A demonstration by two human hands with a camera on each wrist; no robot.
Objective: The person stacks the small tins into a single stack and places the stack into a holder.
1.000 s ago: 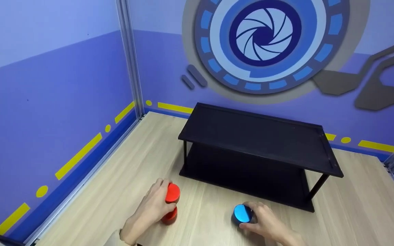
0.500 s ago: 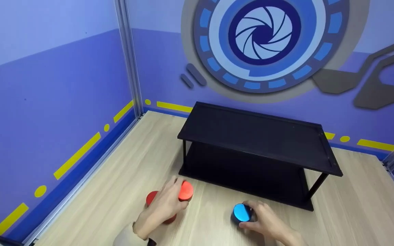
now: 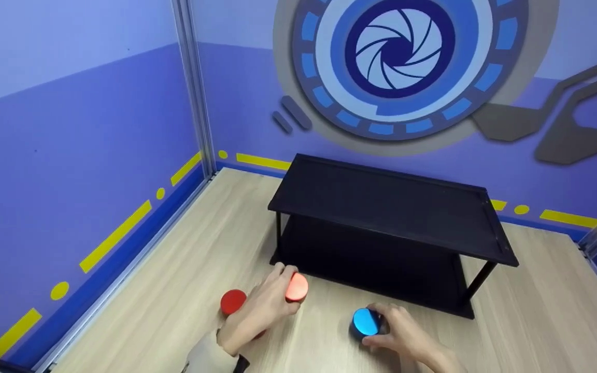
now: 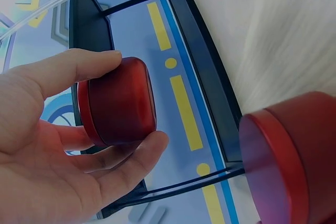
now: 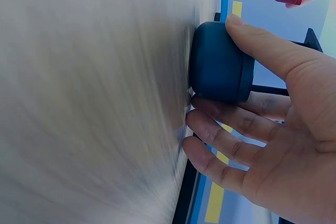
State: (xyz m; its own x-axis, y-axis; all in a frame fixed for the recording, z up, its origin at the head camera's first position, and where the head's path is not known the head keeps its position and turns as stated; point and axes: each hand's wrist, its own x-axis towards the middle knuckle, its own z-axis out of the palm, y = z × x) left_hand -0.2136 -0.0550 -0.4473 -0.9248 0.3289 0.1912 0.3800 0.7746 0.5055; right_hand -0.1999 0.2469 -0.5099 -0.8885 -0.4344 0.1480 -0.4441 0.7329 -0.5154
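My left hand (image 3: 267, 303) holds a small round red tin (image 3: 297, 287) between thumb and fingers, raised above the table in front of the shelf's left end. In the left wrist view that tin (image 4: 123, 103) lies on its side in the grip, lid toward the palm. A second red tin (image 3: 233, 301) stands on the table left of this hand, and a third is mostly hidden beneath the forearm. Toward the right, my right hand (image 3: 399, 331) grips a blue tin (image 3: 365, 322) by its sides. The right wrist view shows the blue tin (image 5: 218, 61) with its base at the tabletop.
A black two-tier shelf (image 3: 392, 204) stands behind both hands, with nothing on its upper board. Printed blue panels (image 3: 96, 155) wall in the wooden table (image 3: 215, 233) at the left and back.
My left hand has carried its red tin rightward, away from above another red tin. The red tin at the left has come into view. The right hand and blue tin stay put.
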